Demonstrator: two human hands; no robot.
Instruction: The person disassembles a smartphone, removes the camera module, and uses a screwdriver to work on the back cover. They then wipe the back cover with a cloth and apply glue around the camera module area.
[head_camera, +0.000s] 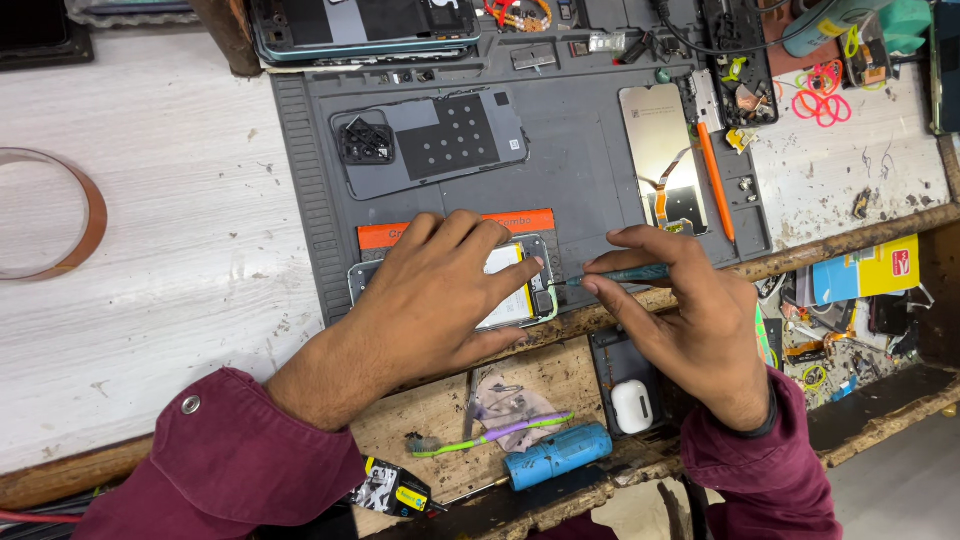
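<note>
My left hand (435, 300) lies flat on an opened phone (520, 295) with its battery showing, pressing it down on the grey work mat (580, 170). My right hand (690, 315) pinches a thin teal screwdriver (625, 274), whose tip touches the phone's right end. An orange strip (520, 222) pokes out from under the phone. Much of the phone is hidden under my left hand.
A phone back cover (440, 140) and a display panel with flex cable (665, 155) lie on the mat, beside an orange pen tool (715, 180). Another phone (365, 28) rests at the top. A tape roll (60, 210) sits left. Toothbrush (490, 437), blue cylinder (557, 455), white earbud case (631, 405) below.
</note>
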